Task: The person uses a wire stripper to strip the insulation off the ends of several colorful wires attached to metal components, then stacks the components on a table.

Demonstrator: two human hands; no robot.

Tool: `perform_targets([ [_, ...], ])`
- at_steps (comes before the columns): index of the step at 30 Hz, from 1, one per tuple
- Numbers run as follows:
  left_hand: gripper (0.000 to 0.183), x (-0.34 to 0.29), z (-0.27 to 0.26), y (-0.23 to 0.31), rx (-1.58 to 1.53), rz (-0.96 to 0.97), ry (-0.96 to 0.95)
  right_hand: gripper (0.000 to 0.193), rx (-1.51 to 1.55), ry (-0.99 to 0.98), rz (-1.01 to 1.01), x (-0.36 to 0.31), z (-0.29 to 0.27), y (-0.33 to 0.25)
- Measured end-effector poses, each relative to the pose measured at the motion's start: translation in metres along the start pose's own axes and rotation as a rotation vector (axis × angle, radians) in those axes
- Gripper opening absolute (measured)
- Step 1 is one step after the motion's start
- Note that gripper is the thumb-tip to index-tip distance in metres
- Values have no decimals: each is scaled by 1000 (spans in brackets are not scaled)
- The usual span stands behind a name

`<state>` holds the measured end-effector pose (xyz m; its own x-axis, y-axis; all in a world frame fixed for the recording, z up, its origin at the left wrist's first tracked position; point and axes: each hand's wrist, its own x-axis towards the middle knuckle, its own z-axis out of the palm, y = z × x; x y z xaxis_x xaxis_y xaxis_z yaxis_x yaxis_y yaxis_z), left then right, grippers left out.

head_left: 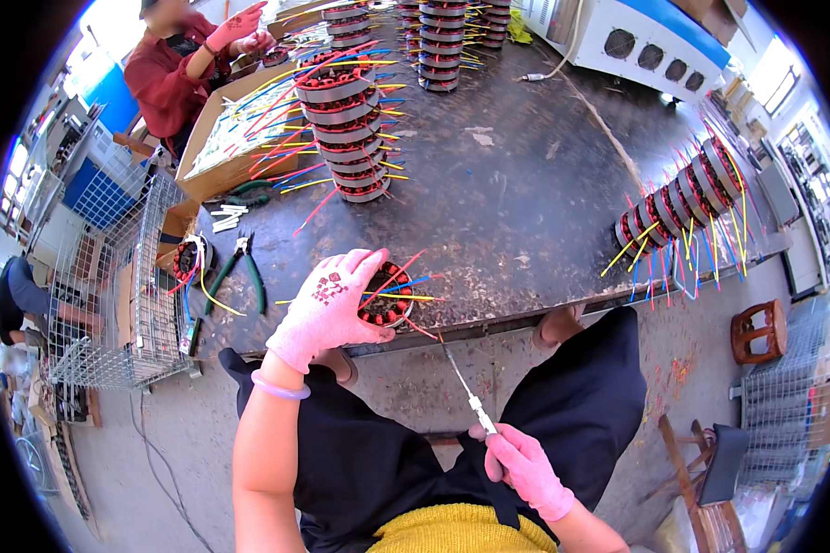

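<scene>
My left hand (327, 309), in a pink glove with a dark printed patch, is closed round the side of a motor stator (398, 311) at the table's near edge. The stator has red windings, and red, blue and yellow leads stick out of it. In its pink glove, my right hand (528, 472) is closed over my lap on a thin rod with a white grip (478, 410). The rod's far tip meets or nearly meets the end of a red lead; I cannot tell whether they are joined. My right fingers partly hide the grip's lower end.
A tall stator stack (346, 138) stands beyond my left hand; another stack (687, 198) lies at right. Green-handled pliers (240, 267), a single stator (192, 258) and a carton of white sleeves (235, 129) are at left. A co-worker (171, 78) sits far left. A wooden stool (758, 332) stands at right.
</scene>
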<state>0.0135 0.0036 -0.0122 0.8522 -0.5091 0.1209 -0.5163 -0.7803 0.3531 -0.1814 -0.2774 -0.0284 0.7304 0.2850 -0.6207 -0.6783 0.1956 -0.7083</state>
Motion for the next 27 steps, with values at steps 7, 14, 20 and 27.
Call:
perform_targets([
  [7,93,3,-2,-1,-30,2,-25,35,-27,-14,-43,6,2,8],
  [14,94,-1,2,1,-79,-28,5,34,-38,-6,-44,7,3,7],
  [20,96,4,16,14,-50,-113,51,33,10,23,-59,6,1,10],
  [27,97,4,23,16,21,-110,93,32,-53,41,-38,2,3,-2],
])
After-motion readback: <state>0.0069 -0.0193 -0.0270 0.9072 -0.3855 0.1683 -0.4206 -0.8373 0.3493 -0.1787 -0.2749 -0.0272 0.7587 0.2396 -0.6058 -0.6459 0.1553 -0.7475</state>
